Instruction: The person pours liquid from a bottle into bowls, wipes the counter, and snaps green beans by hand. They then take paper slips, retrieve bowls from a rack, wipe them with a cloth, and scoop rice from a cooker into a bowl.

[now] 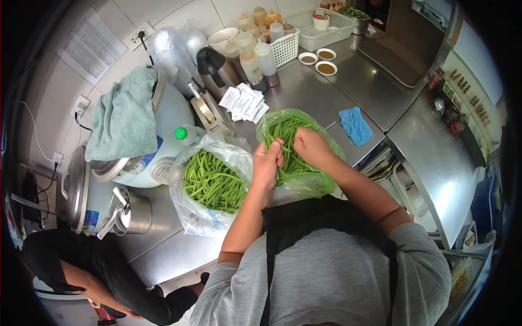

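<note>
Long green beans (290, 128) fill a green plastic bag (314, 185) in front of me on the steel counter. Over its left side, my left hand (266, 163) is closed, thumb up, with a green bean at its fingers. My right hand (314, 148) is curled into a fist above the same beans, a little apart from the left. Whatever sits inside that fist is hidden. To the left stands an open clear plastic bag (179, 204), also holding many green beans (213, 182).
A blue cloth (356, 126) lies to the right. Paper slips (244, 103), a tape dispenser (209, 111), a thermos jug (215, 70) and squeeze bottles (265, 62) stand behind the bags. Three sauce dishes (326, 68) sit farther back. Another person (103, 271) is at lower left.
</note>
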